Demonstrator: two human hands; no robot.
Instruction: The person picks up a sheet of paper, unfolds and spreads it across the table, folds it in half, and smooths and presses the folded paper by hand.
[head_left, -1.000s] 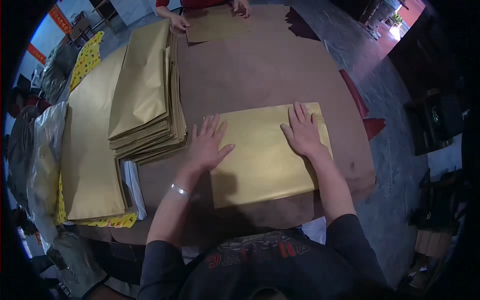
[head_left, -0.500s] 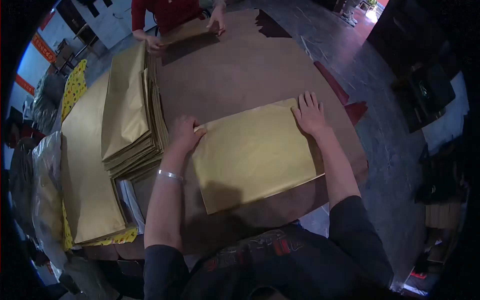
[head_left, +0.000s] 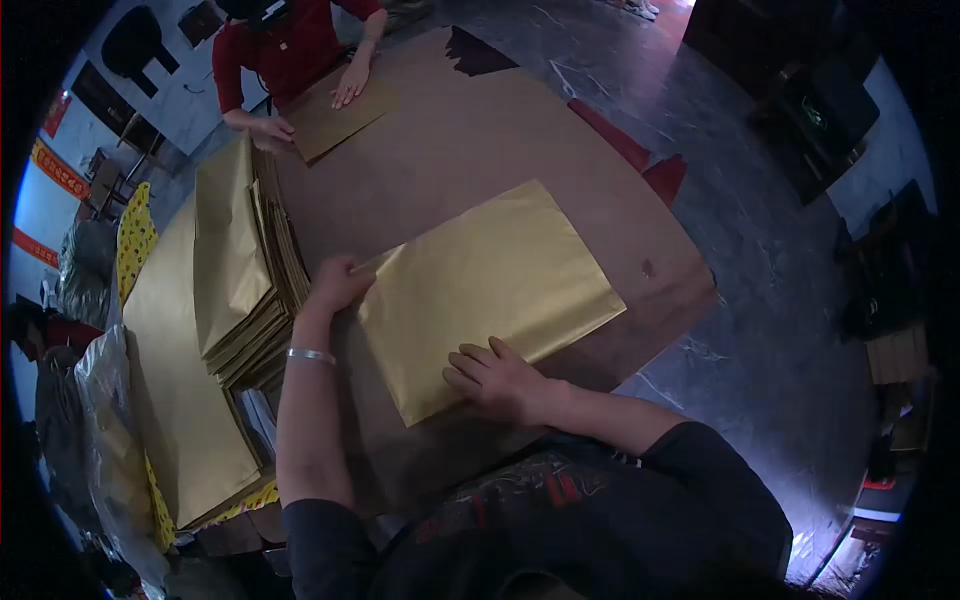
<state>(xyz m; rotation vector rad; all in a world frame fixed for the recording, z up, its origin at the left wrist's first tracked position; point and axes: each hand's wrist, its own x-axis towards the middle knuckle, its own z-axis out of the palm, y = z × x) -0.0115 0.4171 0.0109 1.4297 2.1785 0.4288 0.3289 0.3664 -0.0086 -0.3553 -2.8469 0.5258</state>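
At 9 o'clock, some fingers of the left hand (head_left: 340, 284) are out of sight by the gold sheet's (head_left: 490, 285) corner. Towards 6, the right hand (head_left: 495, 382) covers part of its near edge, and the shirt's print (head_left: 520, 500) is unreadable. At 11, the top edge crops the co-worker (head_left: 300, 55); at 1, the small shapes (head_left: 640, 9) are cut off.

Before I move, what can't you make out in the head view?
Head view:
Tabletop under the gold sheet: covered.
Left hand: some fingertips hidden by hand and sheet.
Right hand: palm faces down, hidden.
Paper stack: layers too fine to count.
Co-worker: head cut off by top edge.
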